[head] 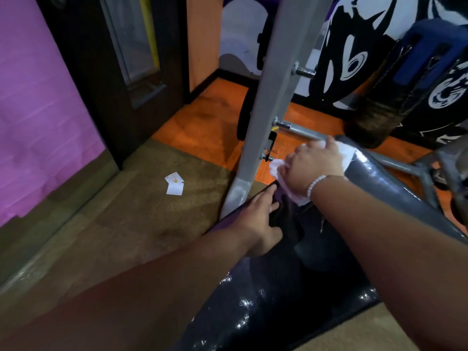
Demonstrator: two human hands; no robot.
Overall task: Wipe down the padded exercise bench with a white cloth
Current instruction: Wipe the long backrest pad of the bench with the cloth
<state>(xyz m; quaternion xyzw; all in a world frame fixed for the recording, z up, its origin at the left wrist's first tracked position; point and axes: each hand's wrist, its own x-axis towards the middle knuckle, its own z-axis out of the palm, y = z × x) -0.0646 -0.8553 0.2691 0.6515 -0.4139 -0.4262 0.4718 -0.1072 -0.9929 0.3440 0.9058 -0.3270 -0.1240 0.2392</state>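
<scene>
Pressing the cloth (277, 171) onto the far end of the bench (379, 183), the right hand (314, 165) has its fingers curled tight around the fabric. The left hand (255, 221) lies flat on the pad, fingers spread. A grey post (263, 110) crowds close on the left; paper scraps (174, 184) litter the floor (126, 224).

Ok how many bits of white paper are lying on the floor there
2. Both lie on the brown mat left of the grey upright: one scrap sits farther away, overlapping the top corner of the nearer scrap. More could be hidden behind the bench.
</scene>
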